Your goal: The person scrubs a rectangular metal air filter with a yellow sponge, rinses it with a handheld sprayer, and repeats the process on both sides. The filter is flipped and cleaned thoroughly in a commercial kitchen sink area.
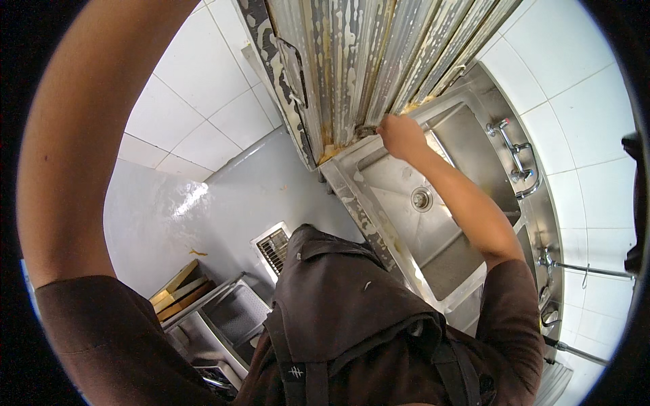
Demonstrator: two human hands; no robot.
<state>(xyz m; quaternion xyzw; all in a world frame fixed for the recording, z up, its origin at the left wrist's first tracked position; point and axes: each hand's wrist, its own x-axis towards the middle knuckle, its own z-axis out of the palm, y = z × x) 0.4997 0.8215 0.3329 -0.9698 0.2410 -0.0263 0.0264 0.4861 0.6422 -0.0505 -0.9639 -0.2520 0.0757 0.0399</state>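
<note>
A ribbed metal panel (pixel 355 56), resembling a range hood baffle filter, stands tilted on the rim of a stainless steel sink (pixel 386 248). Whitish suds and brownish grease streak its slats. My right hand (pixel 403 136) is closed at the panel's lower edge, gripping a dark, wiry scouring pad (pixel 366 131) against it. A wire handle (pixel 294 71) hangs on the panel's left side. My left arm rises along the left of the view, and its hand is beyond the top edge, out of view. Brown runoff (pixel 330 152) lies under the panel's foot.
Wall taps (pixel 515 152) project over the sink's right side. A hose fitting (pixel 546 259) sits nearer me. The grey floor (pixel 244 188) has a drain grate (pixel 274 248). To my left are boards (pixel 183 294) and a metal rack holding a tray (pixel 236 309).
</note>
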